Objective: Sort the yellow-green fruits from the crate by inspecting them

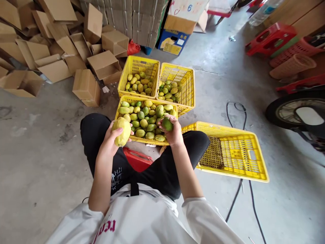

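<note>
My left hand (110, 139) is wrapped round a large yellow-green fruit (122, 131), held above my left knee. My right hand (173, 134) grips a smaller green fruit (167, 124) over the near right corner of a yellow crate (119, 105) full of green and yellow fruit. Two more yellow crates stand behind it: the left one (138, 65) and the right one (185, 76), each partly filled with fruit. An empty yellow crate (228, 152) lies by my right knee. I sit on a red stool (137, 158).
Cardboard boxes (86, 86) are heaped at the back left, and stacked cartons (137, 20) stand behind the crates. Black cables (238, 112) run across the concrete floor at right. A wheel (294, 110), red stools (269, 39) and pink baskets (291, 64) stand at the far right.
</note>
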Motion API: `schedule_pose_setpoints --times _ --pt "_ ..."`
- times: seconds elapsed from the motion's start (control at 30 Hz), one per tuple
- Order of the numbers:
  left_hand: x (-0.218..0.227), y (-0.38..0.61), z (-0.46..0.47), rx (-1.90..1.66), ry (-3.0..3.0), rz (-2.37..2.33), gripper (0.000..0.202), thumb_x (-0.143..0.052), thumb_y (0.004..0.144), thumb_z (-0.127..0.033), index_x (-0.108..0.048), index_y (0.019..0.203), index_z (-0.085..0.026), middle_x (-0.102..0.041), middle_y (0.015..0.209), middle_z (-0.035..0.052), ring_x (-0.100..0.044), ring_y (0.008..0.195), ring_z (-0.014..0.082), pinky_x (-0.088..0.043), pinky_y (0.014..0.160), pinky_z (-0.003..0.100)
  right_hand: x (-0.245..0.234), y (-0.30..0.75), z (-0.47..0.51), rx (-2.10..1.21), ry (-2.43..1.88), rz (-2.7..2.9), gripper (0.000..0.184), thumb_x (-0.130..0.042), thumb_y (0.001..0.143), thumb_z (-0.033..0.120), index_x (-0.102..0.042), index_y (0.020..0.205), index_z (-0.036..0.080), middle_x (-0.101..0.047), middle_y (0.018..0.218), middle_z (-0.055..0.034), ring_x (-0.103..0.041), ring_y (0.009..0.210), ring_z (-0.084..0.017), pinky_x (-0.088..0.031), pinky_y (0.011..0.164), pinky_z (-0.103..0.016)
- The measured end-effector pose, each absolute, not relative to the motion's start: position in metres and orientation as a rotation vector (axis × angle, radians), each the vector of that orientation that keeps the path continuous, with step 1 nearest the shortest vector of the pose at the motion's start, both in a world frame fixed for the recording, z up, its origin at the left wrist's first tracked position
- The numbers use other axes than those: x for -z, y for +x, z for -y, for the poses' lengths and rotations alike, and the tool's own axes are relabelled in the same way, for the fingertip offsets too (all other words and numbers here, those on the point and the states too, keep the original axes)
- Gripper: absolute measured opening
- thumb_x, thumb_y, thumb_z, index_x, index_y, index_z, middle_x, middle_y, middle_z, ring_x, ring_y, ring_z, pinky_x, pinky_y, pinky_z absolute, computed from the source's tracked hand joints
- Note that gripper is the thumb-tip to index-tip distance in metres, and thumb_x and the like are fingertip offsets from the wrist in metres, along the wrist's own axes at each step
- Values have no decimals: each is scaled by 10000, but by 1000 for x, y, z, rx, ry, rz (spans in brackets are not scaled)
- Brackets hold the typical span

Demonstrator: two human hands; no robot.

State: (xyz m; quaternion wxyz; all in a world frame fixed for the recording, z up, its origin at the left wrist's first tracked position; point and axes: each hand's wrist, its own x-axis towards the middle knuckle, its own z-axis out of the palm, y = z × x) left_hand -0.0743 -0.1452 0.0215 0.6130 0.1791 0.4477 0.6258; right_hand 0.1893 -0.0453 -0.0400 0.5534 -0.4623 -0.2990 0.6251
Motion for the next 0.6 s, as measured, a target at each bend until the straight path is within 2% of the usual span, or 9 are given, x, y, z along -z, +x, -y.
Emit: schedule_pose_setpoints --times 0.07,0.13,0.23,0.37,0.47,0.6 --pt "-23 -73 142 -1444 383 -1057 483 -986 802 -374 -772 1220 -262 -892 1153 52 -907 1016 279 -660 627 226 38 185 44 -1460 -1109 750 447 -859 856 696 -732 1053 315 -740 897 -26 -835 1015 -327 -692 684 -394" --pt "-24 -72 135 -1421 361 -1054 481 -967 805 -384 -786 1231 -253 -892 1123 48 -911 1002 277 -689 662 241 37 182 44 -1456 -1118 782 473 -812 876 751 -730 1051 319 -731 886 -33 -828 1032 -333 -693 704 -408" --pt "-25 -70 125 -1321 365 -1001 480 -946 831 -473 -828 1214 -208 -874 972 56 -887 816 253 -681 620 249 34 180 46 -1465 -1119 758 458 -819 865 739 -743 1051 328 -758 931 -47 -840 1079 -358 -715 739 -450" --pt "-23 -69 111 -1231 322 -954 498 -780 979 -610 -860 1208 -175 -853 864 86 -769 567 217 -564 467 263 27 179 57 -1450 -1107 662 435 -892 845 684 -743 1047 329 -786 1026 -67 -853 1129 -386 -743 751 -490" --pt "-21 -67 100 -1217 273 -963 519 -680 1060 -639 -868 1257 -197 -882 945 126 -776 601 241 -466 421 270 19 174 71 -1419 -1089 622 438 -882 887 693 -738 1099 338 -762 1047 -58 -841 1123 -359 -743 767 -469" --pt "-20 -61 91 -1231 253 -989 513 -700 1069 -677 -852 1233 -215 -891 1019 144 -823 716 269 -463 453 270 9 158 91 -1376 -1058 620 499 -990 813 528 -713 1195 365 -725 1039 4 -809 1061 -269 -714 831 -377"
